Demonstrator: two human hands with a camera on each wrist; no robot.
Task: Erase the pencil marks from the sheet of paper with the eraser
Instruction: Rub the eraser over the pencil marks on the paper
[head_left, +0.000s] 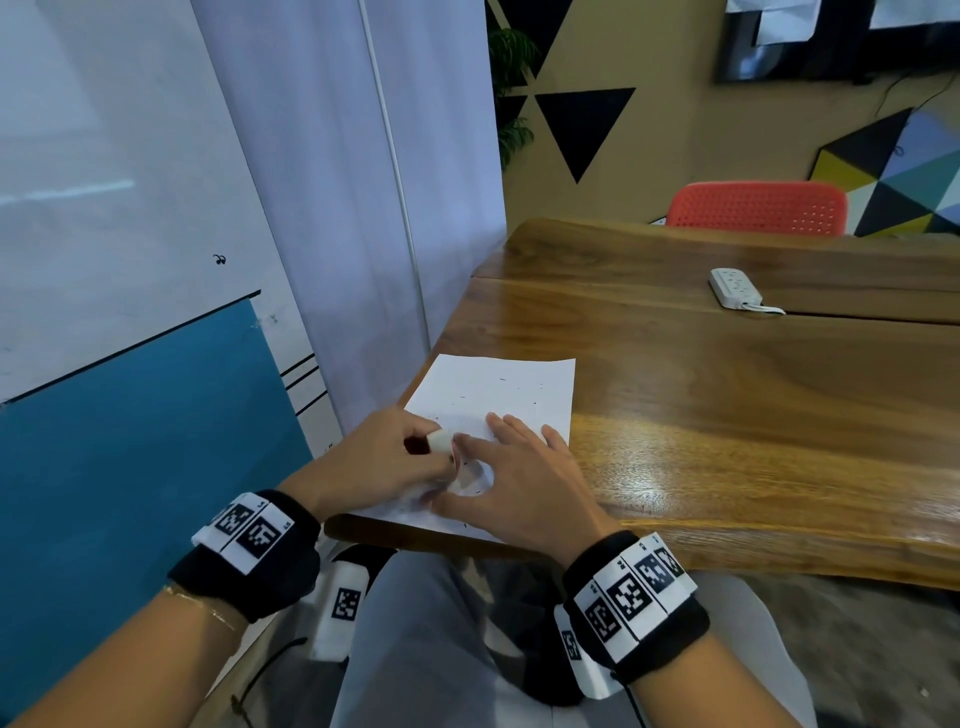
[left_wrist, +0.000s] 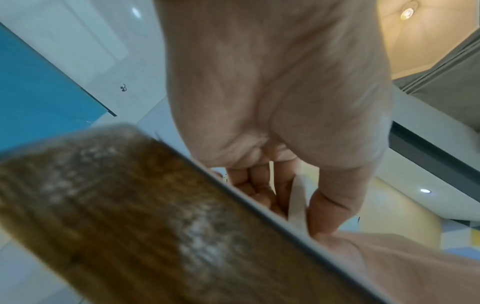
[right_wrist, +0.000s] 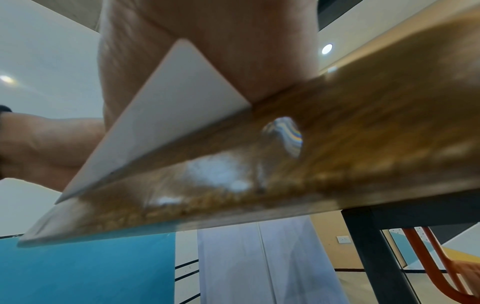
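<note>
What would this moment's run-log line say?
left hand: pinches eraser on paper | right hand: flat, pressing paper | marks: some remain

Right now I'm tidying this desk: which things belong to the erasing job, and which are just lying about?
Belongs to the job:
white sheet of paper with pencil marks
small white eraser, pinched by the left hand
right hand, pressing the sheet flat

Just lying about:
white power strip on the wooden table
red perforated chair
</note>
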